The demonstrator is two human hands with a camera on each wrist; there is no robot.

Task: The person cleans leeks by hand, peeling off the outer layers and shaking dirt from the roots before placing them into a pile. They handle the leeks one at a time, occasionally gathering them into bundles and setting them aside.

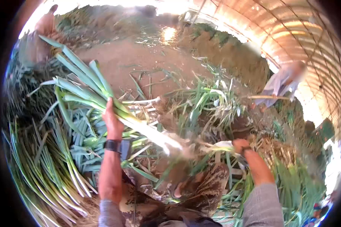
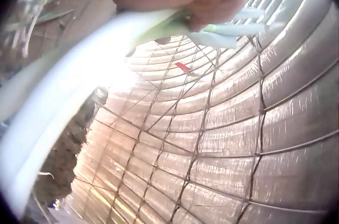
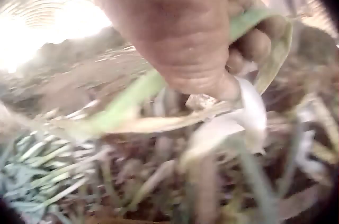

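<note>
In the head view my left hand (image 1: 113, 120) grips several leeks (image 1: 146, 128) around their green stalks. Their leaves fan out to the upper left, and the white shanks point down to the right toward blurred roots. The left wrist view shows a bright white shank (image 2: 58, 92) running out below the curled fingers. My right hand (image 1: 241, 145), right of the root end, pinches pale, limp outer leaves (image 1: 220, 146). Close up in the right wrist view, a green and yellowish leaf strip (image 3: 143, 99) passes under the thumb, and a white sheath (image 3: 253, 110) hangs by the fingertips.
Long leeks (image 1: 45, 166) lie at the left, beside a heap of trimmed ones (image 1: 87, 140). Leaf scraps (image 1: 212, 100) are piled ahead, and more leeks (image 1: 295, 181) lie at the right. Another person (image 1: 282, 81) holds a stick at the far right, with one more person (image 1: 43, 34) far left.
</note>
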